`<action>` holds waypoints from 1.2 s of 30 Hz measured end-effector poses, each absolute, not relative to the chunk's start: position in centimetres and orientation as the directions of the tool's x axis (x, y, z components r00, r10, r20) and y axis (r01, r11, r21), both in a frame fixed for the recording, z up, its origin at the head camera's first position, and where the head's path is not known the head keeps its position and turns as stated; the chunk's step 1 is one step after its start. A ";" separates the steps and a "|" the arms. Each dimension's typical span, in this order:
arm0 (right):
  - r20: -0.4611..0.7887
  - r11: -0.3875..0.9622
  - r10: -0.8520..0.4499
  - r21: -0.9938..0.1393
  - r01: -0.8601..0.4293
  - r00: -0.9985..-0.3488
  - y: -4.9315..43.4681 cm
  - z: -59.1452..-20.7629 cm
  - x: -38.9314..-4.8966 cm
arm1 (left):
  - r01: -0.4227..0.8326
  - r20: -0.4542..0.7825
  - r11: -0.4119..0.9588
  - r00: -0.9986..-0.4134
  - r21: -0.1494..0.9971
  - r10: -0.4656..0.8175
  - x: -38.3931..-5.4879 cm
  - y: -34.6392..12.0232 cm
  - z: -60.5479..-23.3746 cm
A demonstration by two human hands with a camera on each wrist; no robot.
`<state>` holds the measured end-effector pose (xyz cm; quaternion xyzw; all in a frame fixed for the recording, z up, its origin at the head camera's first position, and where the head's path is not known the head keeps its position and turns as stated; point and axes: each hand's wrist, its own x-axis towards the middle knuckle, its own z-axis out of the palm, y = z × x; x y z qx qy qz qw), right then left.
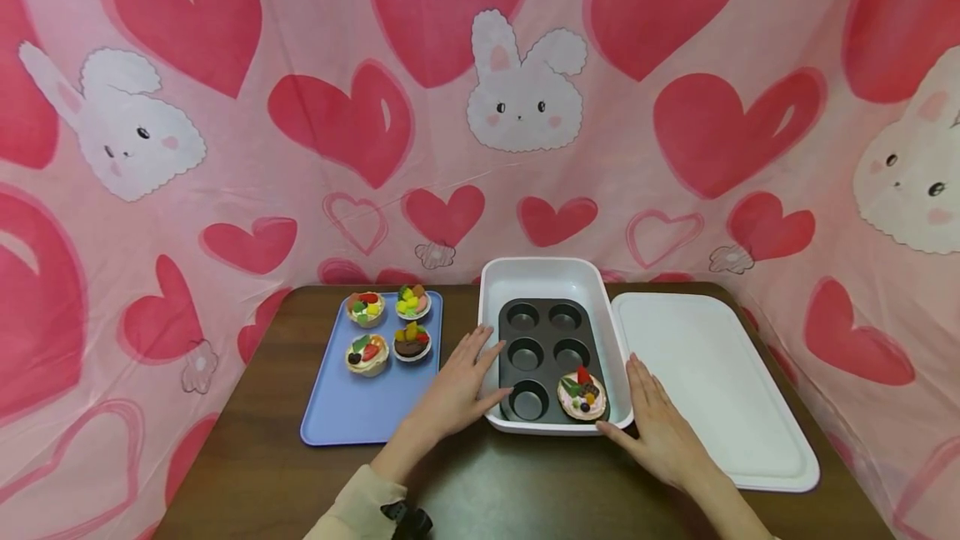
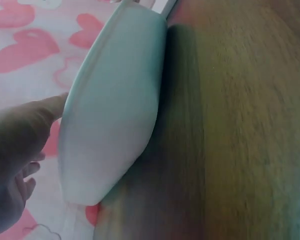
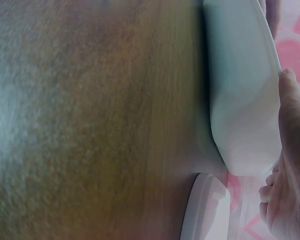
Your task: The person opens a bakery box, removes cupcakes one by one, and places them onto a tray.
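Note:
A deep white storage box [image 1: 551,429] stands on the table with a dark six-cup-style muffin tin [image 1: 546,365] inside it. One decorated toy tart [image 1: 582,395] with a strawberry on top sits in the tin's front right cup; the other cups hold nothing. My left hand [image 1: 457,386] rests on the box's left rim, fingers extended and thumb over the front left corner. On the opposite side, my right hand [image 1: 667,432] lies along the right wall with straight fingers, its thumb at the front rim. Both wrist views show a thumb touching the box's rim [image 2: 72,102].
To the left lies a blue tray [image 1: 360,419] bearing several toy tarts and cupcakes [image 1: 367,355] at its far end. A white lid [image 1: 712,390] lies flat close beside the box on the right. Behind the brown table [image 1: 510,490] hangs a pink heart-and-rabbit cloth [image 1: 450,165].

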<state>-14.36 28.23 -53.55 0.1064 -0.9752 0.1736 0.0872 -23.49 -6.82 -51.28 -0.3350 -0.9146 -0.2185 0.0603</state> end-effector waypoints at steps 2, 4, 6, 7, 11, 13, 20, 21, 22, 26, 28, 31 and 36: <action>0.214 0.917 -0.183 -0.316 -0.245 -0.959 28.3 -53.5 -14.3 | 0.664 0.240 0.668 -0.746 0.336 0.621 -23.6 -6.3 -51.4; 0.219 0.916 -0.187 -0.313 -0.250 -0.958 28.3 -53.5 -14.3 | 0.687 0.231 0.650 -0.724 0.324 0.650 -23.7 -5.8 -51.4; 0.222 0.916 -0.187 -0.312 -0.251 -0.957 28.4 -53.5 -14.3 | 0.711 0.223 0.630 -0.700 0.314 0.679 -23.9 -5.4 -51.4; 0.222 0.916 -0.186 -0.314 -0.251 -0.957 28.4 -53.5 -14.3 | 0.721 0.219 0.619 -0.689 0.313 0.691 -24.0 -5.2 -51.3; 0.215 0.917 -0.179 -0.316 -0.242 -0.960 28.5 -53.5 -14.3 | 0.753 0.170 0.590 -0.648 0.292 0.742 -24.5 -4.3 -50.8; 0.210 0.918 -0.176 -0.318 -0.237 -0.962 28.6 -53.5 -14.3 | 0.769 0.134 0.582 -0.627 0.264 0.767 -24.9 -3.7 -50.6; 0.216 0.916 -0.182 -0.318 -0.245 -0.959 28.5 -53.7 -14.3 | 0.836 0.044 0.533 -0.542 0.132 0.839 -25.8 -1.4 -50.5; 0.221 0.915 -0.185 -0.316 -0.249 -0.958 28.5 -53.8 -14.4 | 0.839 0.037 0.529 -0.537 0.126 0.843 -25.9 -1.1 -50.5; 0.223 0.915 -0.187 -0.315 -0.252 -0.957 28.5 -53.9 -14.3 | 0.841 0.031 0.526 -0.533 0.121 0.845 -26.0 -0.9 -50.6; 0.212 0.916 -0.184 -0.317 -0.246 -0.960 28.4 -53.9 -14.3 | 0.849 0.013 0.518 -0.522 0.103 0.853 -26.2 0.0 -50.8; 0.202 0.916 -0.179 -0.322 -0.238 -0.963 28.4 -53.9 -14.3 | 0.854 0.002 0.512 -0.514 0.090 0.858 -26.3 0.3 -51.0; 0.196 0.918 -0.174 -0.322 -0.231 -0.965 28.4 -53.9 -14.3 | 0.865 -0.009 0.497 -0.498 0.062 0.867 -26.4 0.8 -51.2; 0.181 0.921 -0.172 -0.319 -0.223 -0.968 28.3 -53.8 -14.3 | 0.877 -0.029 0.478 -0.477 0.048 0.878 -26.4 1.4 -51.6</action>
